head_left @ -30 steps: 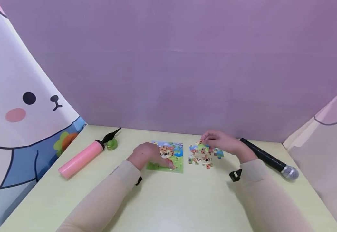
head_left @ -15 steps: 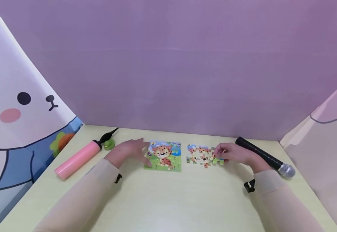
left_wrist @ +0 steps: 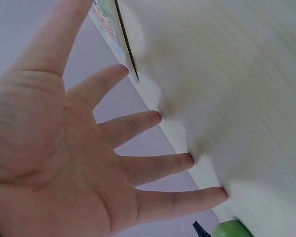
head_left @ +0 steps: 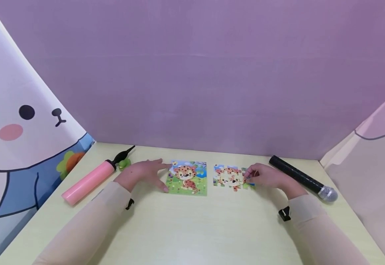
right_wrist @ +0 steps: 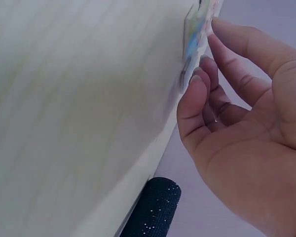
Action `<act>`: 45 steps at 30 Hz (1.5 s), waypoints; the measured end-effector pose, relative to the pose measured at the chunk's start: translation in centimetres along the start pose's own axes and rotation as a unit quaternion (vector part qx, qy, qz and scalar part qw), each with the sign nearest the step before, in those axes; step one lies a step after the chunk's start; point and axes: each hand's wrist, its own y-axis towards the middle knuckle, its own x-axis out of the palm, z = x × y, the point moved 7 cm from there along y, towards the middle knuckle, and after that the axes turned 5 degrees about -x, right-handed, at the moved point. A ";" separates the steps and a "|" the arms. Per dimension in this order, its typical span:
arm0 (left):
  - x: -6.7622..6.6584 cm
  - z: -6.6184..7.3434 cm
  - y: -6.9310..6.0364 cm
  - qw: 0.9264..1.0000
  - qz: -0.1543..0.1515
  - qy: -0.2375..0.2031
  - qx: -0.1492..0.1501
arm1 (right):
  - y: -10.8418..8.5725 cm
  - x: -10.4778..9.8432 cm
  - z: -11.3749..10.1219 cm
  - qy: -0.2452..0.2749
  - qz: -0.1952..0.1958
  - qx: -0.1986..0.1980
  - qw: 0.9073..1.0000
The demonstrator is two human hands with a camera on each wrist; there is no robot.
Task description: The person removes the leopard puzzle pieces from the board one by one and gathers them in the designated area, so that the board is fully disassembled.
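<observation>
My left hand spreads its fingers at the left edge of a square picture card of a spotted leopard cub on grass. In the left wrist view the palm shows with nothing in it; a fingertip lies by the card's corner. To the right of the card, several joined jigsaw pieces form part of a similar leopard picture. At their right side my right hand pinches a jigsaw piece with its fingertips. The right wrist view shows the other fingers curled beside the pieces.
A pink hand pump with a black nozzle lies at left, a small green object beside it. At right lies a black microphone with a silver head, close to my right wrist. A purple wall stands behind the table.
My left hand has drawn left off the picture card. My right hand has brought a jigsaw piece from the top of the joined pieces down to their right side, where it now lies flatter.
</observation>
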 end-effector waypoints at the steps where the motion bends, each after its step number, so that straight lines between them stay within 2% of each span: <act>1: 0.0 0.0 0.0 1.000 -0.001 0.001 0.001 | 0.0 -0.1 0.0 0.000 0.002 0.001 1.000; 8: 0.0 0.1 -0.1 1.000 0.000 0.010 0.001 | 0.8 -0.5 -1.2 -0.019 0.015 0.004 1.000; 11: 0.1 0.1 0.0 1.000 0.001 0.009 -0.003 | 1.5 -0.5 -2.6 -0.029 0.024 -0.009 0.999; 15: 0.2 0.1 0.1 1.000 0.001 0.006 -0.005 | 2.6 -0.1 -5.3 -0.014 0.025 -0.028 0.999; 22: 0.4 0.0 0.3 1.000 0.002 0.011 -0.009 | 6.1 2.5 -10.3 0.050 -0.010 -0.048 0.998; 27: 0.4 0.0 0.1 1.000 0.003 0.010 -0.013 | 8.4 4.9 -13.3 0.071 -0.036 -0.069 0.994; 36: 0.4 0.0 0.2 1.000 0.002 0.018 -0.021 | 11.9 9.6 -15.0 0.121 -0.063 -0.063 0.989; 45: 0.3 0.0 0.4 1.000 0.001 0.023 -0.014 | 13.5 11.5 -15.6 0.149 -0.064 -0.044 0.986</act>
